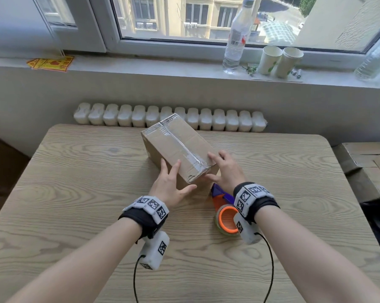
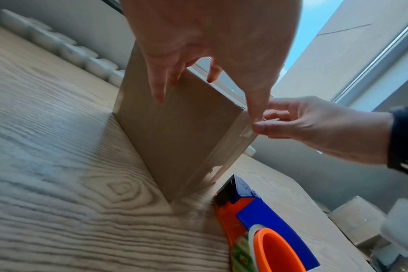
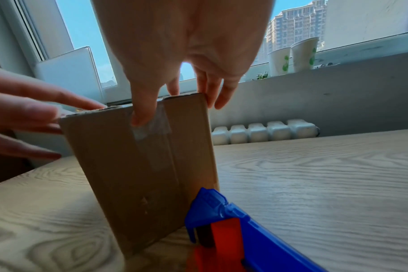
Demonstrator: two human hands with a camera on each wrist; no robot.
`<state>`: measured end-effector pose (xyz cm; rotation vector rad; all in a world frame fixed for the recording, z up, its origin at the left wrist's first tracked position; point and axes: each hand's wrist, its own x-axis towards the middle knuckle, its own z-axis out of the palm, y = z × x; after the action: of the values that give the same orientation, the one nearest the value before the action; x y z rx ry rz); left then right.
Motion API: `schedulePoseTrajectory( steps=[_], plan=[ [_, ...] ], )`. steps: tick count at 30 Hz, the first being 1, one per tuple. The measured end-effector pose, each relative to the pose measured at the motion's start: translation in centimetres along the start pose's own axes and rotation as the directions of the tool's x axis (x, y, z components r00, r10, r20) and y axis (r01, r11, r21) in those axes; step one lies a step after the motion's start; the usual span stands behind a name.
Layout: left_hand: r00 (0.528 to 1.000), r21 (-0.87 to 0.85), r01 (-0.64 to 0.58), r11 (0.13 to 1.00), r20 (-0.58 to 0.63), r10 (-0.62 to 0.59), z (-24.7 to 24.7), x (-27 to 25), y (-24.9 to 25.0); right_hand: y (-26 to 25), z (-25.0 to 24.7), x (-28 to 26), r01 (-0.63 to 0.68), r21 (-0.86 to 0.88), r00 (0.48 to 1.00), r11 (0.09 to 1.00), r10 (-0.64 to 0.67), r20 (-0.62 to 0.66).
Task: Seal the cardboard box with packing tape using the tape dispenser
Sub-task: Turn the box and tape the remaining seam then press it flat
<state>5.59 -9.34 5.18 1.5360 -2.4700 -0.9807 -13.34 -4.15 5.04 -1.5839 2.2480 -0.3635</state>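
A brown cardboard box [image 1: 176,147] lies angled on the wooden table [image 1: 75,193], with clear tape running along its top seam. My left hand [image 1: 181,179] touches the box's near left side with straight fingers, thumb at the near corner. My right hand [image 1: 215,167] lies over the near end: fingers on top, thumb [image 3: 142,114] pressing the tape end onto the end face of the box [image 3: 140,165]. The orange and blue tape dispenser [image 1: 225,213] lies on the table under my right wrist, held by neither hand. In the left wrist view the dispenser [image 2: 256,217] is right beside the box [image 2: 179,132].
A white radiator [image 1: 169,117] runs behind the table. The windowsill holds a plastic bottle [image 1: 235,40] and two paper cups [image 1: 278,62]. Flattened cardboard [image 1: 370,162] and a black bag [image 1: 379,221] sit off the table's right edge.
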Motion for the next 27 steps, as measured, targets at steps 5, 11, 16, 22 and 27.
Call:
schedulePoseTrajectory(
  steps=[5, 11, 16, 22, 27],
  plan=[
    [0.996, -0.005, -0.093, 0.996, 0.015, 0.093, -0.5, 1.5, -0.6, 0.4, 0.8, -1.8, 0.026, 0.06, 0.995, 0.998, -0.02, -0.098],
    [0.982, 0.054, -0.191, 0.98, 0.004, 0.191, -1.4, 2.5, -0.2, 0.1, 1.5, -3.4, 0.057, 0.089, 0.986, 0.994, -0.042, -0.163],
    [0.963, 0.154, -0.267, 0.951, 0.02, 0.267, -1.2, 2.4, -0.3, 0.4, 0.8, -4.1, 0.017, 0.118, 0.988, 0.993, 0.002, -0.157],
    [0.901, 0.393, -0.423, 0.817, 0.09, 0.424, -0.4, 1.7, -0.3, 1.7, 2.0, -7.8, -0.185, 0.04, 0.982, 0.982, 0.186, -0.026],
    [0.877, 0.407, -0.472, 0.782, 0.126, 0.464, 0.0, 2.1, -0.3, 2.8, 5.7, -11.1, -0.313, -0.164, 0.922, 0.935, 0.341, 0.184]
  ],
)
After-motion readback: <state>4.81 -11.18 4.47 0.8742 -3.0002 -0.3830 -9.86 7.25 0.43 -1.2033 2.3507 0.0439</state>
